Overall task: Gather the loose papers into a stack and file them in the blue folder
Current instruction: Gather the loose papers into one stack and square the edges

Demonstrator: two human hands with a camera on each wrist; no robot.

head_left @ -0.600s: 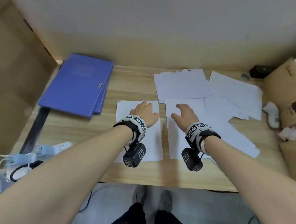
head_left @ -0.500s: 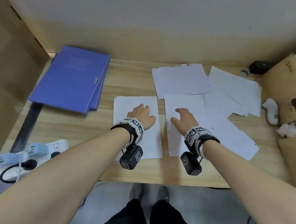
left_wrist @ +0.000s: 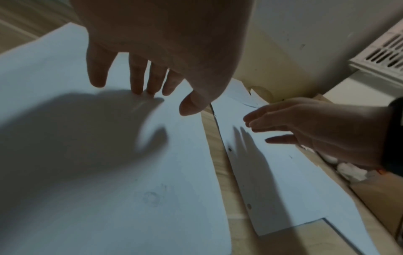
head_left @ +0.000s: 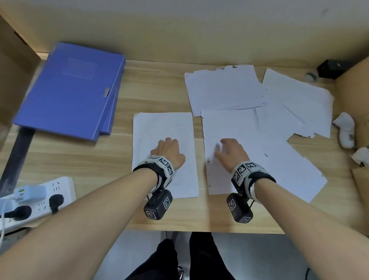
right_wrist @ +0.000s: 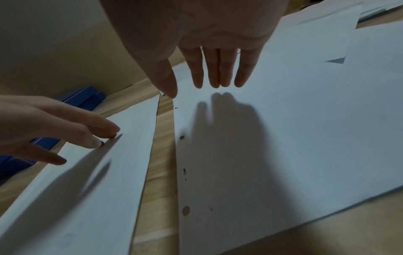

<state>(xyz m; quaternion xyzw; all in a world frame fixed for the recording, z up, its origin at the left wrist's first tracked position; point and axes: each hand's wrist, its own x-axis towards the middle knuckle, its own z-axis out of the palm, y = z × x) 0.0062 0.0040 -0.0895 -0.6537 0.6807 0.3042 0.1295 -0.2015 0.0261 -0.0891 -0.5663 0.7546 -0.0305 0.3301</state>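
The blue folder [head_left: 73, 90] lies closed at the desk's back left. A single white sheet [head_left: 154, 126] lies in front of me. My left hand [head_left: 167, 148] rests on it, and the left wrist view shows straight fingertips [left_wrist: 139, 89] touching the paper. Just right of it, across a narrow strip of bare wood, lies a hole-punched sheet [head_left: 228, 125]. My right hand [head_left: 230, 151] is spread flat over it; in the right wrist view the straight fingers [right_wrist: 216, 77] hover slightly above the paper [right_wrist: 283, 138]. More loose papers [head_left: 291, 99] overlap at the back right.
A white power strip [head_left: 33, 199] with plugs sits at the near left by a dark bar [head_left: 14, 156]. Cardboard boxes [head_left: 368, 87] and crumpled tissue [head_left: 368, 155] line the right edge. A small black object [head_left: 330, 67] stands at the back right. The wall runs behind the desk.
Both hands have drawn back a little toward the near edge over their sheets. The two sheets have stayed where they were. The head view has shifted slightly.
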